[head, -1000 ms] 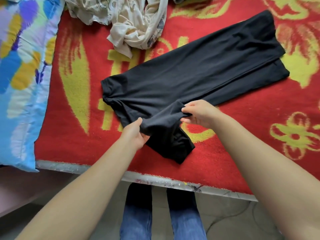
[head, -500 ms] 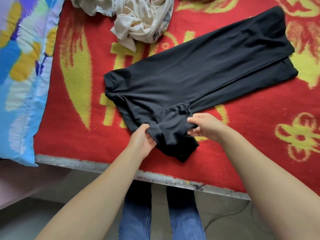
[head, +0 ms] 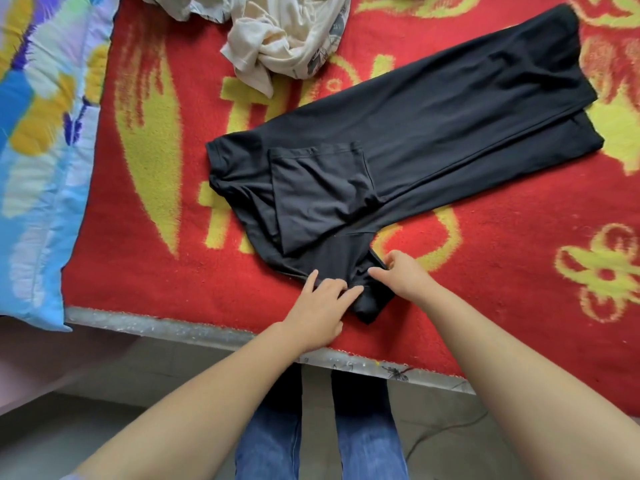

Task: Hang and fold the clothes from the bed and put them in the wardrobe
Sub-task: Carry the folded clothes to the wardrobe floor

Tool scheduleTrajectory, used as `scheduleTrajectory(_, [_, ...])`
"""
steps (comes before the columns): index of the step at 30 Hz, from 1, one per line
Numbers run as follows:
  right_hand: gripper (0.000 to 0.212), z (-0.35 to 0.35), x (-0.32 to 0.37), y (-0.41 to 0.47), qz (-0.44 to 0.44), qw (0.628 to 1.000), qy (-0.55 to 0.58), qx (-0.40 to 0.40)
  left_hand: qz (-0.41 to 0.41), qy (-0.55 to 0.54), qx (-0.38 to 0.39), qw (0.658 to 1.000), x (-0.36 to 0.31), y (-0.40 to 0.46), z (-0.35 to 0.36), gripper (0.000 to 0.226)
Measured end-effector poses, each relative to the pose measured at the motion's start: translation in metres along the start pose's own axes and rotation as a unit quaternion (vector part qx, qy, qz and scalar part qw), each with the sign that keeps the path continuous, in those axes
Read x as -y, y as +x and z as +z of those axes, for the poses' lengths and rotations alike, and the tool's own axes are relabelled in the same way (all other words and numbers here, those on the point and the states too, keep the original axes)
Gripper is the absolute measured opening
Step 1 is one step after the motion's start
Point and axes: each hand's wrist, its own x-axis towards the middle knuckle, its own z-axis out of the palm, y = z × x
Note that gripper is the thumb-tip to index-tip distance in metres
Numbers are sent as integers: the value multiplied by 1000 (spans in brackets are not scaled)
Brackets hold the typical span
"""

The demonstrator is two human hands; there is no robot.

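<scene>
Head view: left hand (head: 320, 308) presses flat on the trousers (head: 415, 133), beside the right hand (head: 401, 275) pinching their near corner on the bed (head: 156, 271). A careless tug could undo the fold above.

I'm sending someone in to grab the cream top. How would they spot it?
Start at the red blanket covering the bed, then look to its far edge, above the black trousers. The cream top lies there crumpled in a heap; it is the only pale, unfolded garment.
</scene>
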Motion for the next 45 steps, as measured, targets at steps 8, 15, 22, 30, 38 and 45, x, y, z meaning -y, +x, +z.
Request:
scheduleTrajectory(8, [16, -14, -16, -18, 25, 987, 103, 120, 137, 25, 11, 990, 6, -16, -5, 24])
scheduleTrajectory(15, [15, -32, -22, -12, 36, 950, -237, 201, 102, -53, 192, 975, 11, -37, 4, 18])
scheduleTrajectory(22, [27, -80, 53, 35, -129, 963, -133, -194, -292, -383, -290, 827, 73, 23, -60, 10])
scheduleTrajectory(30, [21, -71, 88, 58, -64, 973, 220, -11, -325, -678, -196, 629, 113, 75, -83, 18])
scheduleTrajectory(38, [25, -61, 16, -4, -102, 945, 284, 126, -53, -381, -182, 905, 58, -9, -70, 30])
scheduleTrajectory(45, [51, -23, -39, -20, -127, 985, 62, 95, 207, 8, -58, 977, 17, -34, -6, 20])
